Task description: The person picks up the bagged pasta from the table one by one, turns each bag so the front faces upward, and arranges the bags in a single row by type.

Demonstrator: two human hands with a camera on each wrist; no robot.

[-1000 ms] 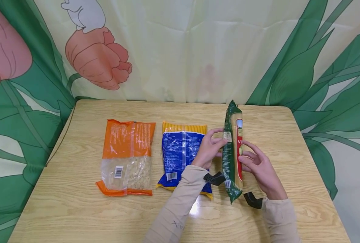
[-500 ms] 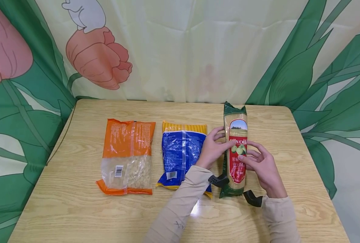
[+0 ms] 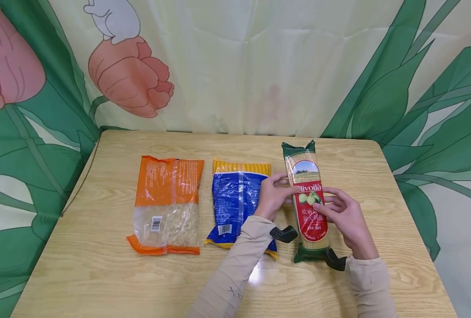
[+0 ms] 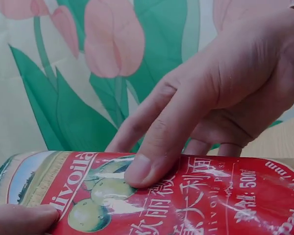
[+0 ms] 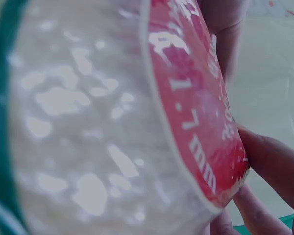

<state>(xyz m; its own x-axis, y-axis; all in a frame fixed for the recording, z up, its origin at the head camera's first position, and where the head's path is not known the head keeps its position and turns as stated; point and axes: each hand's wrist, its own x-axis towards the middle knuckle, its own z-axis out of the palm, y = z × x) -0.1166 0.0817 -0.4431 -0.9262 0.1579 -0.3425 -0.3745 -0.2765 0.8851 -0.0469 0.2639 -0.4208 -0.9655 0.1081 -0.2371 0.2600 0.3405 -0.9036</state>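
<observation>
A green-ended pack of spaghetti (image 3: 310,227) with a red label stands between my two hands, its label toward the head camera and its top leaning slightly left. My left hand (image 3: 273,196) grips its left side, thumb at the label's edge. On the other side my right hand (image 3: 348,216) holds it, thumb on the front and fingers behind the right edge. In the left wrist view the right thumb (image 4: 142,169) presses the label beside the printed olives. The lower end of the pack (image 5: 78,107) fills much of the right wrist view, blurred by closeness.
A blue and yellow bag (image 3: 229,203) lies just left of my left hand, partly covered by that forearm. Farther left lies an orange bag (image 3: 156,183) with a see-through lower half. The wooden table (image 3: 112,282) ends at a printed curtain (image 3: 219,66).
The spaghetti pack has turned from its narrow green side to its red front label, then tilted with its top to the left. Both hands stay on it; the other bags have not moved.
</observation>
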